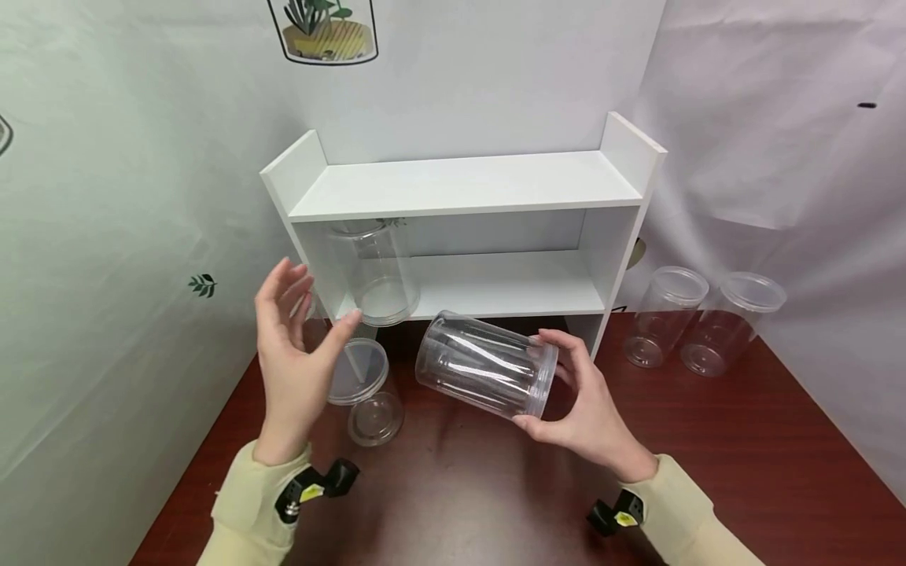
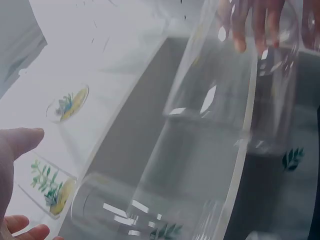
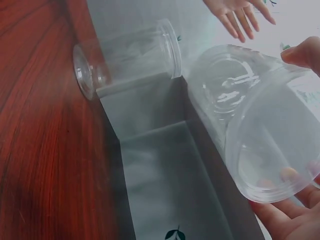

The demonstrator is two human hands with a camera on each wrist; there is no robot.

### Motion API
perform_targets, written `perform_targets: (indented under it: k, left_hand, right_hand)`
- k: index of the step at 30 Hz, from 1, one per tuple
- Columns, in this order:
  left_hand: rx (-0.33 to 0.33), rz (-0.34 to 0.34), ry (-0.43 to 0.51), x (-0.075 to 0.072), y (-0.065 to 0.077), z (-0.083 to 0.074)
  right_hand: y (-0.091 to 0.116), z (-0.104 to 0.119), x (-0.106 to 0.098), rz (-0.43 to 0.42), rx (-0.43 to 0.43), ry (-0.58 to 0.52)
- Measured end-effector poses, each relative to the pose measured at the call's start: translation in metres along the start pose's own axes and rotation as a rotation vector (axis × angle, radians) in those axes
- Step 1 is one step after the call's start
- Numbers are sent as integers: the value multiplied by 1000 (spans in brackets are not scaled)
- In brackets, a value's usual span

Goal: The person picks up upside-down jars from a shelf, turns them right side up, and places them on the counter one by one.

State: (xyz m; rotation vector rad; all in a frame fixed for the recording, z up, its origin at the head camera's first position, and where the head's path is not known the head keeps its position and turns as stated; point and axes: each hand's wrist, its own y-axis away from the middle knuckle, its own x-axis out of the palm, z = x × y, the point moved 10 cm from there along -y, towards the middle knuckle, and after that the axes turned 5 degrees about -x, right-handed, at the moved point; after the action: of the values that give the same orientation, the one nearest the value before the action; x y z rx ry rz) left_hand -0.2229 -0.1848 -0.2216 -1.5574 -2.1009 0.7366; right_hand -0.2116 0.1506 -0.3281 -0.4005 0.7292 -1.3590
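Note:
My right hand (image 1: pixel 591 405) grips a clear plastic jar (image 1: pixel 481 365) around its lidded end. The jar is tilted nearly onto its side, above the table in front of the shelf. In the right wrist view, the lid (image 3: pixel 275 145) faces the camera with thumb and fingers on opposite sides. My left hand (image 1: pixel 293 369) is raised, fingers spread and thumb out, holding nothing. Just beyond it, another clear jar (image 1: pixel 385 279) stands upright at the left end of the middle shelf. A lidded clear jar (image 1: pixel 359 373) stands on the table beside the left hand.
A white shelf unit (image 1: pixel 467 185) stands at the back of the dark red table (image 1: pixel 453 495). To its right are two lidded clear jars, one (image 1: pixel 665 314) beside the other (image 1: pixel 732 322). Part of a further clear jar appears behind the left hand. Pale printed sheets (image 1: pixel 141 196) hang around.

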Motion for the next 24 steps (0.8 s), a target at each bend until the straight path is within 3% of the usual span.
perform_targets:
  k: [6,12,19,24]
  left_hand:
    - [-24,-37,-140,-16,-23,13]
    - [-109,-17,-273,-21,-42,36]
    - [-179,13,-320,-22,-56,56]
    - [-174,3,-327,-23,-61,60]
  right_hand:
    - [-1,-1,-1,-15,6,46]
    - [-2,-2,-1,-2,46,114]
    - [-4,-5,-2,-6,75,121]
    - [-7,-4,-3,-23,76,63]
